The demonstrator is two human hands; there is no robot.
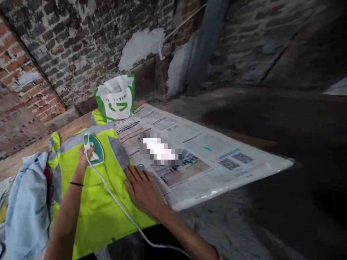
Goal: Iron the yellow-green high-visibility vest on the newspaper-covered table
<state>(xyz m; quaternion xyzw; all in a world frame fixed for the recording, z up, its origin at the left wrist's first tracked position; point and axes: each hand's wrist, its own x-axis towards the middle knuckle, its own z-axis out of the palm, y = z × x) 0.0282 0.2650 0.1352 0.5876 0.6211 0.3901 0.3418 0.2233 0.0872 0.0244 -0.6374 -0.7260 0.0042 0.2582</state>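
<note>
A yellow-green high-visibility shirt (pixel 108 202) with grey bands lies spread over the near left part of the table. My left hand (pixel 83 154) is wrapped round the handle of a white and green clothes iron (pixel 98 148), which rests on the upper part of the shirt. From the iron a white cord (pixel 119 203) runs down across the fabric, passing under my right forearm's side of the view. My right hand (pixel 143 189) lies flat with fingers stretched out, on the shirt's right edge where it meets the newspaper.
Newspaper sheets under clear plastic (pixel 189 144) cover the table to the right, with a blurred-out patch on them. A green and white bag (pixel 118 99) stands at the back. Light blue cloth (pixel 28 207) lies at the left. A brick wall (pixel 81 47) rises behind.
</note>
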